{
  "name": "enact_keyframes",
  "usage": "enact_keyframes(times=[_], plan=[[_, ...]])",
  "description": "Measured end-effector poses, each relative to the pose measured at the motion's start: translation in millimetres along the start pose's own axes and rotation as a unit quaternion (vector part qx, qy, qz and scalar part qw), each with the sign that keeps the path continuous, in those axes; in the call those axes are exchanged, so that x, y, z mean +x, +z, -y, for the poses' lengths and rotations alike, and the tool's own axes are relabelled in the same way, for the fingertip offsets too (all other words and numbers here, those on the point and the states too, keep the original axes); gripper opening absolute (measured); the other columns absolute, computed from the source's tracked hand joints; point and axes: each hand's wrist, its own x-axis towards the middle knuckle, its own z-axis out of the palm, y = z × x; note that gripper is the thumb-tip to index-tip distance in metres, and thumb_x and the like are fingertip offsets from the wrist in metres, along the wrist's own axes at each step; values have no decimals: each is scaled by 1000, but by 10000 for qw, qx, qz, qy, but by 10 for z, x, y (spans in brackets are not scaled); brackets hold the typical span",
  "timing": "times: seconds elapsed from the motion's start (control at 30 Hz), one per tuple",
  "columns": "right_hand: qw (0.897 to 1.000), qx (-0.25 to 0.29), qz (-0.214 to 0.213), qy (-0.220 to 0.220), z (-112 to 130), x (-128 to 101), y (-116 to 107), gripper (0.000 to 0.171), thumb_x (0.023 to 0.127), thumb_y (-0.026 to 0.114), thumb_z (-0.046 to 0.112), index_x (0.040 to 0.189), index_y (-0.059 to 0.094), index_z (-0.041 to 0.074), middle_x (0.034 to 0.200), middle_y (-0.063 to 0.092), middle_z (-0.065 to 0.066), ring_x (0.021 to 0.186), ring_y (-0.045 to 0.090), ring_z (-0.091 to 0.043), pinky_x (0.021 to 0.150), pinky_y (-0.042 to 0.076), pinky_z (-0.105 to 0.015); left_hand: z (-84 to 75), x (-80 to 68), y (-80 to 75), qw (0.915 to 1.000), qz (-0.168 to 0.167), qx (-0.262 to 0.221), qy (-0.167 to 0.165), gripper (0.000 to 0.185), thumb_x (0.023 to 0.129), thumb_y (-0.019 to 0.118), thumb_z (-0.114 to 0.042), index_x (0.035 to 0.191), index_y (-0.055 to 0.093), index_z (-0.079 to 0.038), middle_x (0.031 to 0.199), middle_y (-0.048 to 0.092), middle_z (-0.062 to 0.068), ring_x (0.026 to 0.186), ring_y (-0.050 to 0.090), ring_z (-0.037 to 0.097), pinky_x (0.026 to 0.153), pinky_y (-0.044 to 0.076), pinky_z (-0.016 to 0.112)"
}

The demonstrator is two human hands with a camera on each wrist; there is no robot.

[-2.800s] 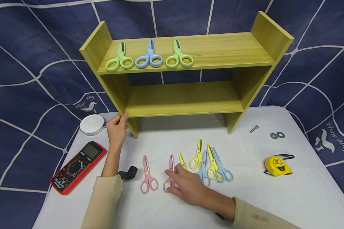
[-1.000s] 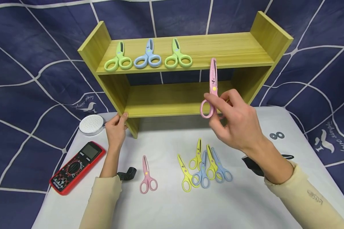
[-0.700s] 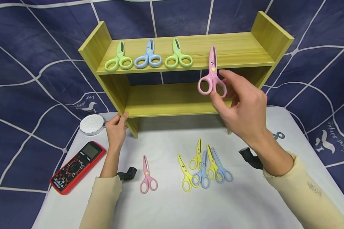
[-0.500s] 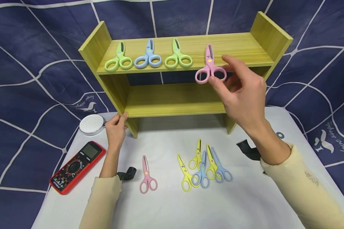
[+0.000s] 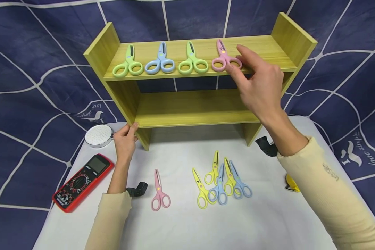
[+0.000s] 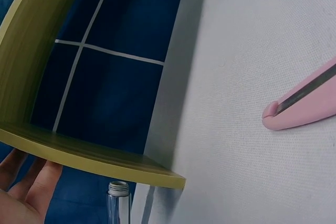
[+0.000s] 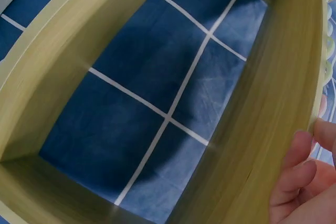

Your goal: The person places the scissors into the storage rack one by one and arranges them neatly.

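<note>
Right hand (image 5: pixel 262 86) is up at the shelf unit's (image 5: pixel 278 52) top board, fingers curled onto the handle loops of the pink scissors (image 5: pixel 223 59); thumb and index look to pinch the right loop, though I can't tell how firm the hold is. From where I'm watching, those scissors lie flat on the top board, blades pointing to the back, just right of the green scissors (image 5: pixel 192 60). Further left on the same board: blue scissors (image 5: pixel 160 61), then a 2nd green pair (image 5: pixel 128 63), all in a row w/ handles toward the front edge.

Left hand (image 5: pixel 125 139) grips the front lower-left corner of the shelf unit, fingers wrapped on the side panel edge; the left wrist view shows fingertips (image 6: pixel 44 182) under that board.

On the white table (image 5: pixel 268 225) in front of the shelf unit: another pink pair (image 5: pixel 157 192), and to its right a cluster of yellow and blue scissors (image 5: pixel 222 180), overlapping. Left of the shelf unit's foot sit a round white shower head (image 5: pixel 98 135) and a red multimeter (image 5: pixel 82 182). A yellow tape measure (image 5: pixel 292 183) peeks out behind my right sleeve.
</note>
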Motion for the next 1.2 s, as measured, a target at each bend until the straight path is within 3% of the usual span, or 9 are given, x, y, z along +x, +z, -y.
enact_keyframes(times=[0.1,0.2,0.27,0.43,0.53,0.7,0.9,1.03,1.2], plan=[[9999,17,129,62,-4,13,1,42,92,72,33,127,68,11,107,72,-6,99,69,-18,88,50,-44,1,0,2,10000,-25,35,6,27,94,68,-22,115,74,-6,95,68,-5,70,61,10,61,55,18],[9996,121,75,226,-2,-12,11,40,91,73,32,125,69,12,109,72,-4,84,67,-11,77,48,-29,-4,-6,2,10000,-23,68,-35,28,94,67,-23,116,73,-6,98,68,-1,71,62,10,62,55,18],[9972,631,-196,349,-1,-62,35,37,89,75,27,121,71,8,109,72,-4,71,61,-9,65,43,-21,-5,-12,2,9999,-51,81,-54,29,94,67,-23,116,73,-6,101,69,2,71,62,10,63,55,18],[9599,2330,-1530,311,-40,-343,121,22,84,75,4,103,72,-5,96,67,-4,55,48,-7,50,34,-15,8,-10,6,10000,-65,-9,-26,28,94,67,-22,115,73,-4,99,69,-1,71,63,10,63,56,19],[9462,2703,-1747,332,-87,-632,183,16,83,71,-2,97,70,-9,91,61,0,58,47,-10,49,35,-14,15,1,13,10000,-53,-40,41,27,94,67,-21,114,74,-4,91,69,-7,67,61,8,61,56,19],[9504,2920,-333,1016,-202,-1347,313,15,84,69,-8,99,68,-9,93,59,-11,64,48,-10,49,41,-13,20,6,24,10000,-78,-18,47,28,94,67,-21,114,73,-1,102,71,0,75,63,9,63,56,18],[9516,1829,1721,1769,-272,-2211,356,23,83,77,1,104,68,2,92,58,-8,60,46,-7,49,43,-19,9,0,23,10000,-42,39,-25,32,95,66,-24,115,72,1,122,66,11,91,65,13,68,56,18],[9356,1264,2763,1797,-285,-2604,294,36,80,83,11,111,67,3,95,57,-5,59,44,-4,48,41,-21,12,2,20,10000,-11,-25,-23,33,95,66,-24,116,72,1,124,65,11,92,65,13,69,56,19],[9147,920,3473,1852,-248,-2903,201,47,73,88,14,114,66,7,99,57,-1,72,48,-9,57,42,-20,10,-5,16,10000,18,-10,3,33,96,66,-24,117,71,0,127,64,9,94,65,14,69,56,18]])
